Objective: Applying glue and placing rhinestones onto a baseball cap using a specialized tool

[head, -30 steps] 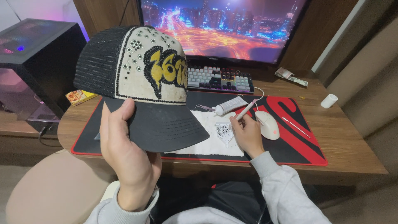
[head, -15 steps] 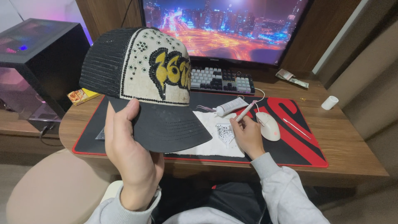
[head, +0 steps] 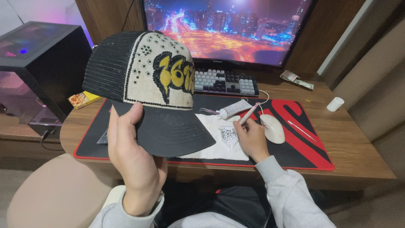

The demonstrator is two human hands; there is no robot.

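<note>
- Holding a cap [head: 147, 80] up by its dark brim, the left hand [head: 133, 156] has its thumb on top of the brim and its fingers hidden beneath, a firm grip closed on the brim's left side.
- The cap sits raised above the surface [head: 350, 143], in front of the keyboard [head: 225, 82] and the lower left of the monitor [head: 228, 27]; its cream front panel carries a yellow and black design and small dark studs, and its side and back are black mesh.
- The right hand [head: 252, 137] rests on the white cloth [head: 215, 141] on the desk mat [head: 295, 139], fingers pinched around a slim pink-tipped pen tool [head: 249, 114] that points up and away from the person.
- Just left of that hand lies a small patch of tiny dark stones [head: 228, 135] on the cloth.
- A white tube [head: 234, 109] lies just beyond the cloth, near the tip of the pen tool.
- A white mouse [head: 273, 128] sits just beside the right hand, on the red part of the mat.
- A thin stick [head: 301, 130] lies on the mat to the right of the mouse.
- A small white cap-like cylinder [head: 335, 104] stands well apart near the right edge of the surface.
- A dark computer case [head: 42, 63] stands at the left, with a small yellow box [head: 82, 99] beside it.
</note>
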